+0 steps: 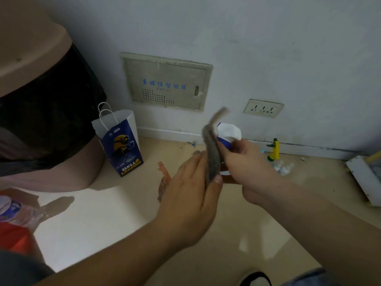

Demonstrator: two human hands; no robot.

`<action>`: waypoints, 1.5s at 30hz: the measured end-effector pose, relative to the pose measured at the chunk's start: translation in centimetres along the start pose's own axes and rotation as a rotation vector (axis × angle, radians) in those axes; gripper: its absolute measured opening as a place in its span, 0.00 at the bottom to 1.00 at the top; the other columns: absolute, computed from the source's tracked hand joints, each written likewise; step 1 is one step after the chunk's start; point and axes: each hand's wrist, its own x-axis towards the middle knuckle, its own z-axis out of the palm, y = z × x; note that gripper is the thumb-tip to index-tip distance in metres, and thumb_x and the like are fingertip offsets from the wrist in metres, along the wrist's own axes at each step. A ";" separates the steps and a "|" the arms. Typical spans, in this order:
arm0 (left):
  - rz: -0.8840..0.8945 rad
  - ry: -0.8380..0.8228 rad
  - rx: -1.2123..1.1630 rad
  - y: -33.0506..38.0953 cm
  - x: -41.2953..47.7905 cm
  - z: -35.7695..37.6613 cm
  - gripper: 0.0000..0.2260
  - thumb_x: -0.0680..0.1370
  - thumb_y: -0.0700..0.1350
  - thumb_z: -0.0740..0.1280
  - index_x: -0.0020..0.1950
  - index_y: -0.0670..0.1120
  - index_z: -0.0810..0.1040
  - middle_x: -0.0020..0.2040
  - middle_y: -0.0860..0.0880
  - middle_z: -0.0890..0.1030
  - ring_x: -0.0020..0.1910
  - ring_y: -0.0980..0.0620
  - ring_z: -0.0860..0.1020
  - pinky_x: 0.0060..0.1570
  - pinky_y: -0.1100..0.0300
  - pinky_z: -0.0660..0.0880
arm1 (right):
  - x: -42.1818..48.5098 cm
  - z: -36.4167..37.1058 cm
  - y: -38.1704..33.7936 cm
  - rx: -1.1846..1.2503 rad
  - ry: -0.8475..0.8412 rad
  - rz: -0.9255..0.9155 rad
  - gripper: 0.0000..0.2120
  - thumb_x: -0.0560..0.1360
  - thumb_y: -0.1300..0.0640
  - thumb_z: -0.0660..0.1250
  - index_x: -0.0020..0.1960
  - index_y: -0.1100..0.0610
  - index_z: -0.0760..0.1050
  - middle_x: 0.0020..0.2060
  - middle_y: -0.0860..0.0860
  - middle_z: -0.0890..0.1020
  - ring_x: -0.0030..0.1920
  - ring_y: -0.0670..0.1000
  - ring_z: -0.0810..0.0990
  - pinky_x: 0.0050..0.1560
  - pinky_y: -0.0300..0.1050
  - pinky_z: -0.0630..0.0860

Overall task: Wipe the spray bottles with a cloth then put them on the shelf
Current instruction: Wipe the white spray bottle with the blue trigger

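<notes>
My right hand (247, 162) grips a spray bottle with a white and blue head (228, 132), held up in front of the wall. My left hand (189, 195) holds a grey cloth (212, 153) between thumb and fingers and presses it against the bottle's left side. The bottle's body is mostly hidden by the cloth and both hands. Behind my left hand an orange-triggered spray bottle (162, 172) is on the floor, partly hidden. A yellow and green spray bottle (274, 150) stands by the skirting board at the right.
A blue and white paper bag (121, 145) stands beside a large bin lined with a black bag (47, 124). A plastic water bottle (14, 211) lies at the lower left. Small white bottles (286, 169) and a white frame (362, 178) are at the right.
</notes>
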 end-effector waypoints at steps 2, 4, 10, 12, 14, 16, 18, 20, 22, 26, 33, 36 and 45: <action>-0.312 -0.069 -0.223 -0.7 0.8 -1.1 0.14 0.85 0.61 0.52 0.68 0.65 0.69 0.64 0.57 0.76 0.63 0.54 0.75 0.63 0.52 0.74 | 0.1 -0.3 0.1 0.025 0.016 0.004 0.10 0.81 0.53 0.71 0.61 0.53 0.80 0.52 0.51 0.87 0.52 0.54 0.87 0.47 0.54 0.86; -0.728 -0.123 -0.462 -0.9 1.1 -2.4 0.10 0.85 0.59 0.56 0.60 0.58 0.74 0.57 0.49 0.80 0.55 0.49 0.78 0.54 0.51 0.77 | 0.3 -0.8 0.0 0.035 0.060 -0.010 0.11 0.81 0.54 0.71 0.62 0.54 0.78 0.54 0.52 0.85 0.54 0.56 0.86 0.47 0.53 0.86; -1.022 -0.044 -0.672 -1.1 1.1 -3.4 0.17 0.82 0.56 0.64 0.60 0.44 0.80 0.55 0.39 0.83 0.55 0.40 0.81 0.64 0.42 0.76 | 0.5 -2.5 -1.3 0.109 0.022 -0.005 0.08 0.82 0.54 0.69 0.60 0.54 0.80 0.50 0.51 0.86 0.42 0.47 0.86 0.39 0.45 0.84; -1.038 -0.019 -0.729 -0.9 1.3 -3.5 0.18 0.81 0.58 0.64 0.62 0.46 0.77 0.55 0.39 0.83 0.54 0.38 0.82 0.61 0.42 0.78 | 0.5 -2.4 -1.3 0.109 0.002 -0.006 0.09 0.82 0.54 0.69 0.61 0.56 0.80 0.48 0.50 0.86 0.38 0.45 0.86 0.38 0.44 0.84; -1.032 -0.027 -0.737 -0.8 1.4 -3.4 0.18 0.81 0.58 0.64 0.62 0.46 0.78 0.54 0.39 0.83 0.52 0.39 0.82 0.59 0.45 0.80 | 0.5 -2.3 -1.2 0.097 -0.008 -0.006 0.09 0.83 0.54 0.69 0.61 0.55 0.80 0.47 0.49 0.86 0.38 0.45 0.86 0.38 0.43 0.84; -1.031 -0.048 -0.718 -0.7 1.4 -3.2 0.18 0.81 0.57 0.64 0.59 0.44 0.80 0.52 0.39 0.84 0.49 0.40 0.83 0.53 0.49 0.81 | 0.5 -2.2 -1.2 0.086 0.003 -0.003 0.08 0.82 0.53 0.69 0.59 0.54 0.81 0.48 0.50 0.86 0.39 0.46 0.86 0.36 0.42 0.83; -1.005 -0.072 -0.709 -0.5 1.4 -3.0 0.17 0.82 0.56 0.64 0.57 0.44 0.81 0.51 0.40 0.84 0.48 0.41 0.83 0.49 0.52 0.80 | 0.5 -2.3 -1.2 0.075 0.016 0.008 0.07 0.82 0.52 0.69 0.58 0.53 0.81 0.49 0.51 0.86 0.41 0.48 0.85 0.35 0.42 0.82; -0.972 -0.085 -0.725 -0.3 1.3 -3.0 0.15 0.82 0.55 0.63 0.55 0.45 0.81 0.49 0.41 0.84 0.48 0.42 0.82 0.48 0.53 0.79 | 0.5 -2.4 -1.2 0.062 0.032 0.023 0.10 0.82 0.50 0.69 0.58 0.55 0.81 0.49 0.52 0.86 0.42 0.49 0.85 0.34 0.42 0.81; -0.926 -0.104 -0.752 0.1 1.2 -3.2 0.13 0.82 0.55 0.63 0.51 0.46 0.79 0.48 0.41 0.82 0.46 0.43 0.82 0.48 0.52 0.79 | 0.5 -2.4 -1.1 0.030 0.065 0.025 0.14 0.81 0.47 0.70 0.57 0.57 0.81 0.47 0.53 0.86 0.41 0.50 0.85 0.34 0.41 0.80; -0.672 -0.115 -0.659 0.6 1.0 -2.6 0.14 0.79 0.60 0.67 0.58 0.53 0.75 0.53 0.43 0.80 0.45 0.42 0.84 0.40 0.52 0.81 | 0.7 -2.1 -1.1 -0.016 0.158 -0.001 0.18 0.78 0.44 0.74 0.53 0.59 0.80 0.46 0.56 0.86 0.40 0.52 0.85 0.35 0.43 0.81; -0.445 -0.133 -0.283 0.4 0.4 -1.4 0.28 0.64 0.55 0.83 0.54 0.61 0.69 0.49 0.56 0.80 0.43 0.55 0.84 0.42 0.57 0.84 | 0.2 -1.4 -1.1 0.041 0.037 0.061 0.19 0.75 0.43 0.76 0.51 0.59 0.82 0.42 0.53 0.87 0.40 0.51 0.86 0.34 0.42 0.79; -0.534 -0.206 -0.493 -0.6 0.9 -2.2 0.24 0.64 0.49 0.84 0.55 0.57 0.79 0.46 0.54 0.85 0.44 0.57 0.84 0.46 0.57 0.84 | 0.2 -2.5 -1.4 0.039 -0.121 0.048 0.13 0.78 0.47 0.73 0.51 0.57 0.85 0.41 0.52 0.87 0.40 0.51 0.84 0.39 0.44 0.81; -0.562 -0.137 -0.501 0.6 0.9 -2.6 0.15 0.81 0.65 0.60 0.54 0.57 0.80 0.45 0.54 0.85 0.45 0.56 0.84 0.46 0.59 0.79 | -0.4 -1.3 0.0 -0.101 -0.135 0.034 0.14 0.84 0.47 0.64 0.56 0.54 0.83 0.54 0.54 0.87 0.56 0.57 0.85 0.61 0.58 0.82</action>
